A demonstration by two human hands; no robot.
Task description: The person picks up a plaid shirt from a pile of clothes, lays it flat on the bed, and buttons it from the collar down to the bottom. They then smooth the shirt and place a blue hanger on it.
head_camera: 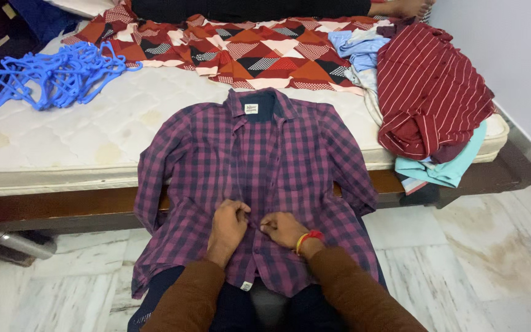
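A purple and navy checked shirt (pixel 259 184) is spread face up, its collar on the edge of a white mattress (pixel 62 147) and its lower half draped over the person's lap. The sleeves are laid out to either side, hanging past the mattress edge toward the marble floor (pixel 480 258).

The left hand (pixel 227 226) is closed, with the fingers curled onto the front placket of the shirt near its lower part. The right hand (pixel 284 229) is likewise closed, and the fabric of the placket is pinched just beside the left hand; the two hands are almost touching at the shirt's middle line. A red and yellow band (pixel 307 238) is worn on the right wrist, and both arms are covered by brown sleeves.

A heap of blue plastic hangers (pixel 56 77) is seen on the mattress at the far left, well apart from the shirt. A red, white and black patterned sheet (pixel 259 52) is spread behind the shirt's collar. At the right edge of the mattress a pile of clothes is stacked: a maroon striped shirt (pixel 431 92) on top, a light blue garment (pixel 357 49) behind it, and a teal garment (pixel 444 169) hanging below.
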